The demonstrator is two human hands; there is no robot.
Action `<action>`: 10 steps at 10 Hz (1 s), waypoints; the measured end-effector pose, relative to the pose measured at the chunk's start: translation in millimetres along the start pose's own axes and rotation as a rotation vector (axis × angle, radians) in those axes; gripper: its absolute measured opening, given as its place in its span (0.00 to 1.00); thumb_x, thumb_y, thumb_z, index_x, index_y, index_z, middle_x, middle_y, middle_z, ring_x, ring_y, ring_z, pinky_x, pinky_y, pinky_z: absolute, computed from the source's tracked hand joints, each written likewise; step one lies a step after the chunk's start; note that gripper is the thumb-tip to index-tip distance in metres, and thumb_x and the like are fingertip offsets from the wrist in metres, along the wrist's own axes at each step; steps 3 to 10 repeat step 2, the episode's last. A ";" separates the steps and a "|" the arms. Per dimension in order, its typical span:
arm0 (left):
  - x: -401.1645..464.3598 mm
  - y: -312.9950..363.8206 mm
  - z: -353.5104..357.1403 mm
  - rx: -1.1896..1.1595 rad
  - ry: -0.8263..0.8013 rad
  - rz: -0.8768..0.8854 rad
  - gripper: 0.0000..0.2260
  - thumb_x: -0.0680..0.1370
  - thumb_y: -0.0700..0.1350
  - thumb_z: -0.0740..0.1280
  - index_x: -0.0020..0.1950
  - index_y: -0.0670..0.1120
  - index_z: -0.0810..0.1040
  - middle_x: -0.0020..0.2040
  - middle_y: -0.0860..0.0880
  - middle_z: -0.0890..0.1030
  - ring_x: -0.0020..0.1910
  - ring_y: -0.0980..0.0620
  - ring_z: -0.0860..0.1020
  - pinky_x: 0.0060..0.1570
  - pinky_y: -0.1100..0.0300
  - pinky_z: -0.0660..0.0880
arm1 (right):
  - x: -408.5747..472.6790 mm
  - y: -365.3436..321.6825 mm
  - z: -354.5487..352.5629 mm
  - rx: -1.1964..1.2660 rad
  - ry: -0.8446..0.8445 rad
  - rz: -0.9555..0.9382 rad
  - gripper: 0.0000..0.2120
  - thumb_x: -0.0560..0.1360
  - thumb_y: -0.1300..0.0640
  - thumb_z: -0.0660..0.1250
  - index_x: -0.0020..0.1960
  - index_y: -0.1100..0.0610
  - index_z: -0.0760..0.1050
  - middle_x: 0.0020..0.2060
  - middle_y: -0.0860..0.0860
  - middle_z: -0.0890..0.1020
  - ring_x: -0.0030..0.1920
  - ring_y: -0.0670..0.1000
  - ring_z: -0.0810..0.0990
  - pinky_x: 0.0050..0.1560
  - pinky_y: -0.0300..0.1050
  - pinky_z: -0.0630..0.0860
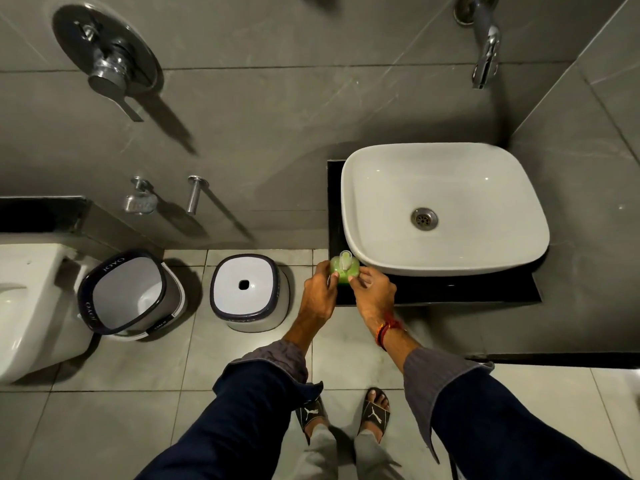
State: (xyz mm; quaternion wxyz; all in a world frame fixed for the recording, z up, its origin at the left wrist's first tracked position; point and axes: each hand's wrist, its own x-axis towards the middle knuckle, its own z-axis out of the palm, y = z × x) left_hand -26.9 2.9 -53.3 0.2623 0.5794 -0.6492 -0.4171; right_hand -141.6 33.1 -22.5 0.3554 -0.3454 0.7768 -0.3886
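Note:
A small green soap bottle with a clear pump top (343, 268) stands at the front left corner of the black counter (450, 289), beside the white basin (446, 168). My left hand (320, 292) holds the bottle from its left side. My right hand (372, 289) holds it from the right, fingertips against its body. Both hands wrap the bottle between them. The bottle's lower part is hidden by my fingers.
A wall tap (486, 50) juts out above the basin. On the floor to the left stand a white stool with a hole (247, 292) and a tilted bucket (128, 296), then a toilet (27, 306). A shower mixer (107, 64) is on the wall.

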 end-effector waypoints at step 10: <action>-0.9 18.4 -18.2 0.060 -0.028 0.105 0.17 0.81 0.47 0.58 0.60 0.34 0.71 0.41 0.44 0.78 0.34 0.50 0.75 0.34 0.69 0.65 | -1.0 -16.9 -20.6 -0.061 -0.011 -0.085 0.08 0.75 0.63 0.69 0.54 0.62 0.81 0.48 0.56 0.86 0.45 0.46 0.82 0.51 0.41 0.79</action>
